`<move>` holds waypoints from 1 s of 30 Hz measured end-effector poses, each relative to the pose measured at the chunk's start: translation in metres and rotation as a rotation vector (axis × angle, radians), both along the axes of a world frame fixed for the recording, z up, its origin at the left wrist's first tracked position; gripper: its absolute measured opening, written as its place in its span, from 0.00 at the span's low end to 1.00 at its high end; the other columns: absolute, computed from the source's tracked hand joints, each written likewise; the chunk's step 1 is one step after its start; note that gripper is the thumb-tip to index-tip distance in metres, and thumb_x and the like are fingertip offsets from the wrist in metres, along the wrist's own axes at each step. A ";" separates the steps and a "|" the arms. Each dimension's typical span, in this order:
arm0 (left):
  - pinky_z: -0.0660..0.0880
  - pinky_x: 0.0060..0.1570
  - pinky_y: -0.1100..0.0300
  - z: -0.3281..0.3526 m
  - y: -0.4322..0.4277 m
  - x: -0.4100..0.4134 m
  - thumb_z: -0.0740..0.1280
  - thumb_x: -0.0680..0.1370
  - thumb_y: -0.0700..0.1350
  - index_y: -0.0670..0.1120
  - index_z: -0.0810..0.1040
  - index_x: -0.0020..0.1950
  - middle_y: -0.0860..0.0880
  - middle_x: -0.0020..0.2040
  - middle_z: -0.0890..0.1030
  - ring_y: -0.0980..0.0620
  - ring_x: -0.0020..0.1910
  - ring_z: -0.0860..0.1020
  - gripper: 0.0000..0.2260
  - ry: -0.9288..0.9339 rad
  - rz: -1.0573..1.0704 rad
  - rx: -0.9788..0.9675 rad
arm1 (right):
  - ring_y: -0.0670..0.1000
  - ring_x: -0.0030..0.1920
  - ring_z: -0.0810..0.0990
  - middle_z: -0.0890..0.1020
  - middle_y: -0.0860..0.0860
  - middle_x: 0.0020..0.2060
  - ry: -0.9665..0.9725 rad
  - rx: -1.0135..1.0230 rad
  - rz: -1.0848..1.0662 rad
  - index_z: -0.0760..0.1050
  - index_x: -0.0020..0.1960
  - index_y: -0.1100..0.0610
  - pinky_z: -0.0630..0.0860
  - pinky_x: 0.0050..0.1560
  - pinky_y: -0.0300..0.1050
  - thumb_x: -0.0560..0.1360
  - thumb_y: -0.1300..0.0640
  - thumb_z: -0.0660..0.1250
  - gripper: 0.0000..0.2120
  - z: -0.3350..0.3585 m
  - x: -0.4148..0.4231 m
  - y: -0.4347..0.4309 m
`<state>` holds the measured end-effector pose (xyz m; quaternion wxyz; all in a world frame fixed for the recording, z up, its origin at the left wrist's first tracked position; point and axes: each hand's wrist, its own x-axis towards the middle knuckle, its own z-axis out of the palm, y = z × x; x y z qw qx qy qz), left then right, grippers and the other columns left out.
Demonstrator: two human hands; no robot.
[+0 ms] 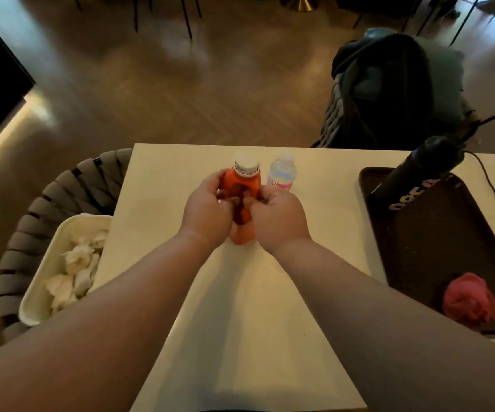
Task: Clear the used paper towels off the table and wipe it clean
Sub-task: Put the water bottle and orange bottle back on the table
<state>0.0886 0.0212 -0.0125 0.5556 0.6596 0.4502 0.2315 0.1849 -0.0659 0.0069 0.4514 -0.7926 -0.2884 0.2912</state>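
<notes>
Head view. Cream rectangular tabletop (270, 292) fills the middle, wood floor beyond it, and a dark jacket draped over a chair (388, 90) sits at 1 o'clock.

Both hands meet at table centre. The left hand (207, 209) and right hand (278, 218) each have fingers curled round the orange plastic bottle (241, 182) with its white cap, fingertips nearly touching across the front. The bottle's long axis runs 6 to 12 o'clock with the cap at the far end. Can't tell if its base rests on the table. A small clear water bottle with a pink label (281, 173) stands just beside it, at 2 o'clock of the right hand.

The crumpled white paper towels (76, 269) are already off the table. They lie inside a white plastic bin (41, 272) on a grey woven chair (47, 197), at 8 o'clock from the left hand. No towels show on the tabletop.

The key relation is the bunched pink cloth (469, 301), probably the wiper. It sits at the near end of a dark brown tray (418, 248), at 4 o'clock from the hands and well apart. The right hand is nearer. A black cylinder with coloured letters (418, 171) leans over the tray's far end.

Judgement: the clearing looks done. The bottles are probably being moved aside, and wiping has not started.
</notes>
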 end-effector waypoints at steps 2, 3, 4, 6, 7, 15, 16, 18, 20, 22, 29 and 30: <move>0.79 0.55 0.62 0.001 0.019 0.007 0.64 0.77 0.31 0.58 0.78 0.63 0.53 0.53 0.85 0.56 0.51 0.83 0.24 0.005 -0.007 0.004 | 0.45 0.39 0.79 0.82 0.45 0.37 -0.033 -0.030 0.000 0.82 0.45 0.52 0.70 0.38 0.39 0.79 0.57 0.66 0.07 0.001 0.005 0.021; 0.79 0.54 0.61 0.001 0.028 0.012 0.64 0.77 0.31 0.58 0.78 0.62 0.53 0.52 0.85 0.56 0.51 0.83 0.24 0.000 -0.010 0.003 | 0.44 0.39 0.78 0.81 0.44 0.37 -0.042 -0.039 -0.005 0.81 0.45 0.51 0.69 0.37 0.38 0.79 0.58 0.66 0.07 0.001 0.008 0.030; 0.79 0.54 0.61 0.001 0.036 0.017 0.64 0.77 0.31 0.59 0.78 0.60 0.54 0.51 0.85 0.55 0.51 0.83 0.23 -0.005 -0.014 0.000 | 0.45 0.39 0.78 0.81 0.44 0.37 -0.047 -0.044 -0.014 0.82 0.47 0.52 0.69 0.37 0.38 0.79 0.58 0.65 0.07 0.002 0.011 0.039; 0.79 0.55 0.60 0.000 0.051 0.027 0.63 0.77 0.31 0.58 0.78 0.60 0.53 0.51 0.85 0.54 0.52 0.83 0.23 -0.002 -0.019 0.001 | 0.48 0.43 0.79 0.83 0.47 0.41 -0.061 -0.053 -0.033 0.82 0.51 0.52 0.70 0.41 0.41 0.80 0.58 0.64 0.07 0.001 0.017 0.053; 0.79 0.55 0.59 0.000 0.058 0.031 0.63 0.76 0.31 0.58 0.78 0.60 0.53 0.51 0.85 0.54 0.52 0.83 0.23 0.002 -0.025 0.001 | 0.50 0.46 0.80 0.83 0.48 0.44 -0.075 -0.062 -0.041 0.82 0.52 0.53 0.71 0.44 0.42 0.80 0.57 0.64 0.08 0.000 0.020 0.059; 0.75 0.53 0.67 0.000 0.089 0.049 0.65 0.78 0.32 0.56 0.78 0.63 0.55 0.55 0.83 0.54 0.57 0.81 0.21 0.080 -0.104 0.033 | 0.55 0.52 0.81 0.85 0.53 0.49 -0.103 -0.099 -0.062 0.82 0.55 0.55 0.75 0.53 0.46 0.80 0.58 0.64 0.09 -0.004 0.034 0.085; 0.75 0.58 0.64 0.001 0.092 0.049 0.66 0.79 0.33 0.55 0.77 0.67 0.55 0.58 0.82 0.53 0.60 0.79 0.22 0.109 -0.119 0.051 | 0.55 0.53 0.81 0.84 0.52 0.50 -0.099 -0.110 -0.050 0.82 0.56 0.55 0.75 0.54 0.46 0.80 0.58 0.64 0.09 -0.002 0.035 0.086; 0.71 0.68 0.57 0.002 0.093 0.045 0.68 0.79 0.37 0.56 0.71 0.76 0.53 0.67 0.78 0.49 0.68 0.75 0.27 0.170 -0.145 0.083 | 0.54 0.55 0.81 0.83 0.50 0.51 -0.089 -0.114 -0.034 0.80 0.59 0.55 0.76 0.57 0.48 0.79 0.58 0.66 0.10 0.004 0.035 0.082; 0.68 0.73 0.50 0.002 0.085 0.037 0.71 0.80 0.44 0.54 0.60 0.82 0.50 0.76 0.70 0.48 0.74 0.70 0.33 0.255 -0.117 0.106 | 0.51 0.58 0.80 0.80 0.46 0.53 -0.053 -0.065 -0.052 0.75 0.67 0.53 0.76 0.62 0.48 0.77 0.58 0.68 0.19 0.010 0.032 0.065; 0.68 0.73 0.47 -0.003 0.066 0.023 0.71 0.80 0.49 0.50 0.58 0.83 0.49 0.78 0.68 0.48 0.75 0.69 0.34 0.266 -0.037 0.091 | 0.48 0.60 0.78 0.78 0.46 0.59 -0.063 -0.032 -0.084 0.70 0.74 0.52 0.75 0.64 0.45 0.77 0.57 0.69 0.26 0.009 0.027 0.038; 0.76 0.61 0.54 -0.058 -0.045 -0.005 0.72 0.78 0.43 0.48 0.78 0.66 0.51 0.59 0.82 0.52 0.56 0.81 0.16 0.293 -0.121 -0.110 | 0.41 0.54 0.79 0.80 0.44 0.57 0.115 -0.170 -0.259 0.74 0.71 0.50 0.77 0.59 0.42 0.73 0.52 0.76 0.28 -0.044 0.020 -0.083; 0.76 0.62 0.53 -0.065 -0.056 -0.001 0.73 0.78 0.44 0.49 0.78 0.66 0.53 0.58 0.82 0.54 0.56 0.80 0.17 0.316 -0.197 -0.126 | 0.42 0.57 0.78 0.79 0.45 0.60 0.134 -0.208 -0.276 0.72 0.73 0.50 0.76 0.60 0.41 0.73 0.51 0.77 0.30 -0.050 0.022 -0.096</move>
